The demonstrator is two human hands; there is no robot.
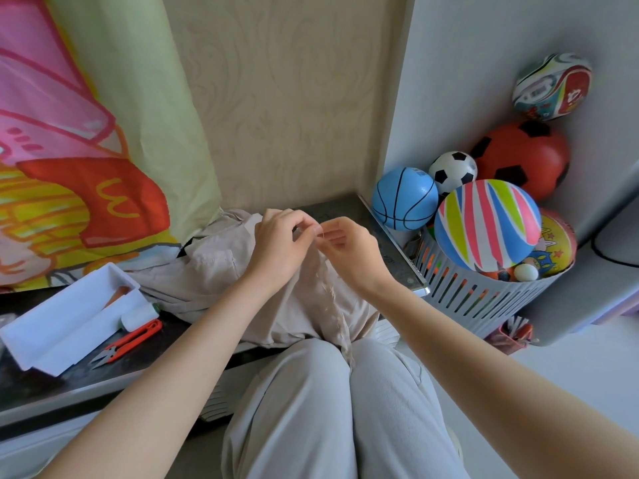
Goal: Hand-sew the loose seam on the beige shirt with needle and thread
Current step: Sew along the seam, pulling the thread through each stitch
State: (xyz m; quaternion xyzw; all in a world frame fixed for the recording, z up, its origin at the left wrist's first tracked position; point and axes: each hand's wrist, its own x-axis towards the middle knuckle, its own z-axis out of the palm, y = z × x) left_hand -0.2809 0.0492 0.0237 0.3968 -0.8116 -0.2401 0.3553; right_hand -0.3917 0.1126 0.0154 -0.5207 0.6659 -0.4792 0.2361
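The beige shirt (pixel 214 271) lies heaped on the dark table (pixel 41 382), its near edge spilling over onto the person's lap. The loose seam (pixel 333 302) runs as a frayed line from the shirt's raised top fold down to that hanging edge. Above the fold the left hand (pixel 276 247) has its fingers curled, thumb and forefinger pinching the cloth up. The right hand (pixel 349 254), just beside it, pinches what looks like the needle (pixel 322 235), its other fingers loosely bent. The thread is too fine to make out.

For a good stitch, the left pinch should keep the two seam layers flat and aligned. The needle should enter close to the frayed edge, with short, even bites and a gentle pull so the cloth does not pucker. Left of the shirt wait the orange thread snips (pixel 128 340) and a white spool (pixel 138 314).
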